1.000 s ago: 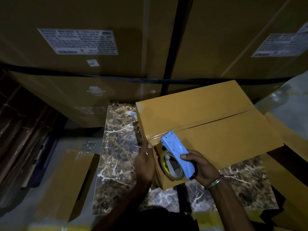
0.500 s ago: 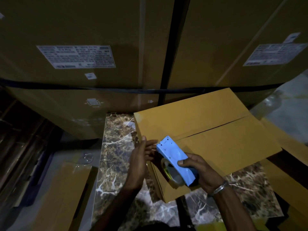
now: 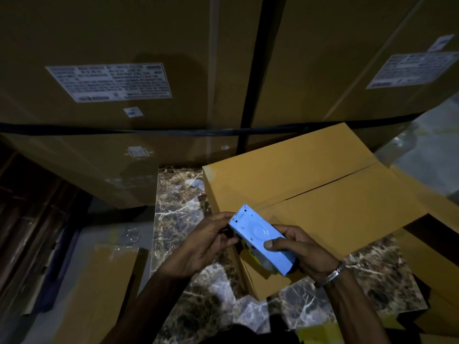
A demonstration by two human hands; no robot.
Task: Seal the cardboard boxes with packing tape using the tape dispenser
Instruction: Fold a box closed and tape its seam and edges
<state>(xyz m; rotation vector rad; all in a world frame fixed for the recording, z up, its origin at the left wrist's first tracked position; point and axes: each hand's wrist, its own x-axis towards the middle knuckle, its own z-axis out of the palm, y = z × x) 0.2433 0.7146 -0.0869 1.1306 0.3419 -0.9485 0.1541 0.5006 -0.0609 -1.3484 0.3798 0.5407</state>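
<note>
Behind our work: two tall stacked cartons [image 3: 124,150] with white labels fill the far wall, a dark strap running across them.
Desk: we work on a marbled slab [image 3: 181,209], which carries the box; flat cardboard sheets [image 3: 96,291] lie off its left side.
Cardboard box: the box [image 3: 323,194] sits on the slab just ahead of us, flaps folded down, the centre seam [image 3: 330,184] a dark open line from the near-left corner to the far right. We see no tape along most of it.
Right hand: our right hand [image 3: 300,252] is wrapped round the body of the tape dispenser, thumb pressed on its flat blue face.
Left hand: our left hand [image 3: 206,242] has come off the box's left edge, where it lay a second ago, and now curls at the dispenser's toothed end; it seems to pinch the tape tail, though the tape itself is too dark to make out.
Tape dispenser: the dispenser [image 3: 260,239] has lifted away from the seam and tilted flat-side up, above the box's near corner.
Meaning: we judge this a pause to free or re-thread the tape end; sealing this seam is barely begun.
</note>
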